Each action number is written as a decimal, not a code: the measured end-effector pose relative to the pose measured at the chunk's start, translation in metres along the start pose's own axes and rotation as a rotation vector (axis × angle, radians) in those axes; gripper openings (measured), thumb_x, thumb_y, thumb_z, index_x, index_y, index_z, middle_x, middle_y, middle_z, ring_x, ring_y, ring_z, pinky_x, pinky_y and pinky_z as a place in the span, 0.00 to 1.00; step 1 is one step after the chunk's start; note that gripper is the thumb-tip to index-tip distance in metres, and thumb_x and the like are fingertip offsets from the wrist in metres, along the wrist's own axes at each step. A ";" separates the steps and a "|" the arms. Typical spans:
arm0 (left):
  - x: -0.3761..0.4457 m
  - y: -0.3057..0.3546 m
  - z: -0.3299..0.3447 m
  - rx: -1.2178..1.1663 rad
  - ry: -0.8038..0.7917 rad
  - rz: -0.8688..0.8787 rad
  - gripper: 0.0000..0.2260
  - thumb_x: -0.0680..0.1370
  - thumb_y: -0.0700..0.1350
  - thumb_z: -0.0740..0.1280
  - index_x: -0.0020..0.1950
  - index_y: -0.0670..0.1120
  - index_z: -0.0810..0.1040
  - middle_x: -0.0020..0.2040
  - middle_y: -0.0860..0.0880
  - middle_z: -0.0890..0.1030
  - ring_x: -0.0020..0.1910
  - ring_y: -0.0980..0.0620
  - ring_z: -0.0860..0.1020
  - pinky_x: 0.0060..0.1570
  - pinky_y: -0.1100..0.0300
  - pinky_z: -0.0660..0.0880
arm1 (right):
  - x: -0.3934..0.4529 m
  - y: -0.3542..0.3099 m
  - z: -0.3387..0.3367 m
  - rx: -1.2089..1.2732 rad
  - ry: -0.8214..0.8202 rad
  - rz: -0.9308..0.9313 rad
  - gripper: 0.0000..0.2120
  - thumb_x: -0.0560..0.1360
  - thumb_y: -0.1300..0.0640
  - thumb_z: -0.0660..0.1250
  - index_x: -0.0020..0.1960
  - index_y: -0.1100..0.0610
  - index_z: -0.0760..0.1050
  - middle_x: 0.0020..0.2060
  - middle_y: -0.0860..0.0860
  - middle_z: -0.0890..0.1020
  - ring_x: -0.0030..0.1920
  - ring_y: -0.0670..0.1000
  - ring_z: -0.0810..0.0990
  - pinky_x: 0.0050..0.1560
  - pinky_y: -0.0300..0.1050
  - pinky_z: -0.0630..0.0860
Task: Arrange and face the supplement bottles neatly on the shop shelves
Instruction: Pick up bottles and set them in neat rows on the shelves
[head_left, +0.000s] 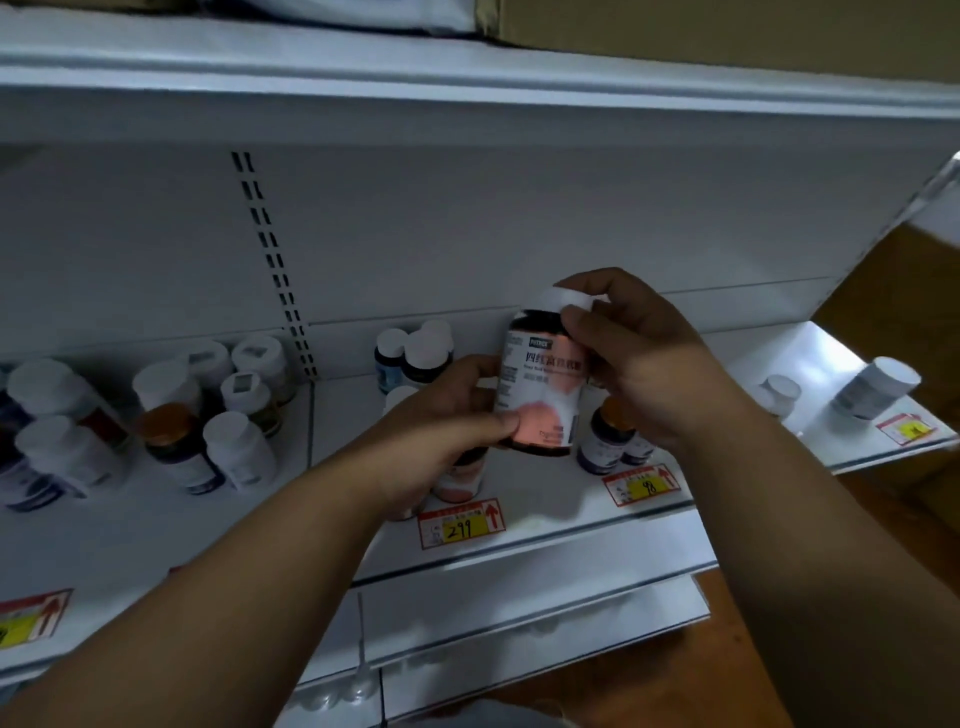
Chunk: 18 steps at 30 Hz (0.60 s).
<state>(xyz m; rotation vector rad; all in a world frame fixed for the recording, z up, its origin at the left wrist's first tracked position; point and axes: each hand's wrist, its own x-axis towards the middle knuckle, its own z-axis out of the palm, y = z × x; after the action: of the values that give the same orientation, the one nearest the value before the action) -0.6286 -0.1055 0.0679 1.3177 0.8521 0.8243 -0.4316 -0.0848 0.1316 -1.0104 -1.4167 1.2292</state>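
I hold a dark supplement bottle (540, 384) with a white cap and a pink-and-white label upright above the white shelf (545, 499), label facing me. My left hand (441, 431) grips its lower body, thumb across the label. My right hand (639, 358) curls round the cap and upper side. A similar pink-labelled bottle (462, 478) stands on the shelf just below, partly hidden by my left hand. Two blue-labelled bottles (610, 441) stand under my right wrist.
Several white-capped bottles (410, 353) stand at the back of the middle bay. A loose cluster of bottles (202, 415) fills the left bay. Two bottles (872, 387) sit on the right shelf section. Price tags reading 299 (461, 525) and 98 (644, 486) line the shelf edge.
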 end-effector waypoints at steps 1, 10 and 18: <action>0.000 0.001 0.002 0.049 0.003 -0.002 0.31 0.68 0.55 0.72 0.68 0.51 0.69 0.60 0.49 0.81 0.61 0.46 0.78 0.64 0.36 0.68 | -0.003 0.001 0.000 -0.015 0.005 -0.008 0.06 0.78 0.63 0.64 0.54 0.58 0.75 0.41 0.53 0.82 0.41 0.51 0.81 0.38 0.43 0.77; -0.004 -0.017 -0.019 1.088 0.294 0.154 0.30 0.72 0.65 0.64 0.71 0.57 0.64 0.67 0.57 0.71 0.66 0.56 0.68 0.63 0.58 0.67 | 0.005 0.042 -0.022 -0.710 -0.059 0.028 0.24 0.71 0.52 0.73 0.64 0.44 0.70 0.57 0.43 0.77 0.51 0.42 0.78 0.47 0.29 0.72; 0.000 -0.043 -0.023 1.526 0.247 0.133 0.33 0.75 0.65 0.62 0.75 0.50 0.62 0.72 0.48 0.69 0.64 0.43 0.71 0.59 0.49 0.66 | 0.003 0.116 -0.005 -0.775 -0.276 0.064 0.27 0.76 0.51 0.67 0.72 0.47 0.60 0.66 0.48 0.69 0.62 0.47 0.70 0.56 0.36 0.65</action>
<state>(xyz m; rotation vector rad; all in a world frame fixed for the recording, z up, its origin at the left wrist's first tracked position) -0.6480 -0.0976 0.0238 2.6183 1.7366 0.3248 -0.4275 -0.0637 0.0169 -1.4383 -2.1739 0.8804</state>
